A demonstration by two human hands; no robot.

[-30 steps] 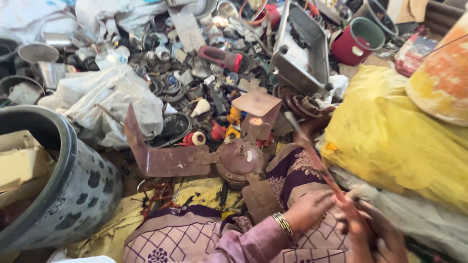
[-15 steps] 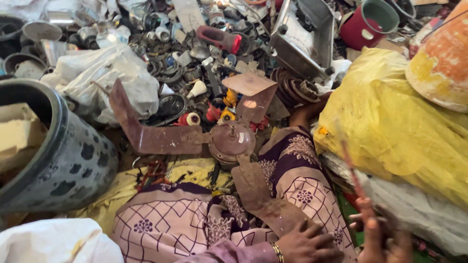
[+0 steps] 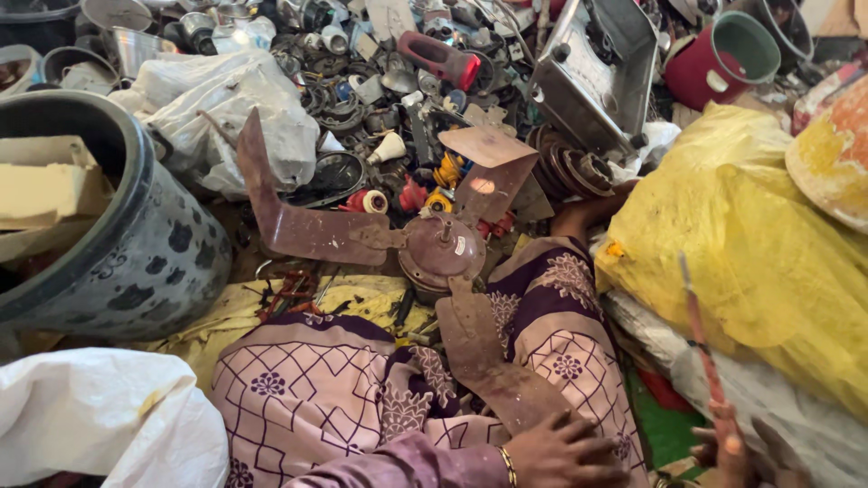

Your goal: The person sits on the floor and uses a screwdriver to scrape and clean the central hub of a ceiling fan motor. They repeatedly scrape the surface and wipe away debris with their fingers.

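I look down at a rusty brown three-bladed metal fan rotor lying across my lap, over the purple and pink patterned cloth. Its round hub sits at the far edge of my knees; one blade runs left, one points far toward the scrap pile, and the near blade comes down toward me. As far as I can judge, the fan is whole: all three blades are on the hub and nothing looks loosened, so the taking apart seems barely begun.

My left hand rests flat on the tip of the near blade, fingers spread and pressing on the metal, not curled around it. My right hand is at the near right edge, fingers closed around the lower end of a thin reddish rod-like tool that stands up and leans slightly left. The tool's tip is well apart from the hub, out to its right, in front of the yellow plastic sheet.

To the left stands a dark speckled plastic bucket. Far beyond the hub lies a heap of mixed metal scrap.
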